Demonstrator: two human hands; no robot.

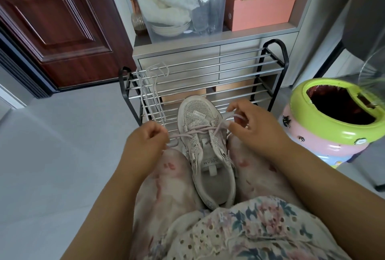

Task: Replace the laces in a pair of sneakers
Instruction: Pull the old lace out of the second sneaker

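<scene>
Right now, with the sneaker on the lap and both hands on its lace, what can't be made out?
- Head view: the lace ends are hidden inside the left hand and right hand.
- The sneaker heel is covered by the floral top.
- The second sneaker is not in view.
- The spare lace on the shoe rack: old or new, cannot tell.

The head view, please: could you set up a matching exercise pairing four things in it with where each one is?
Things:
1. sneaker
2. spare lace
3. bin
4. clear box

Places:
A. on the cabinet, behind the rack
B. between the person's knees
C. draped over the rack's rails
D. on the floor, right of the rack

Pairs: 1-B, 2-C, 3-D, 4-A
</scene>
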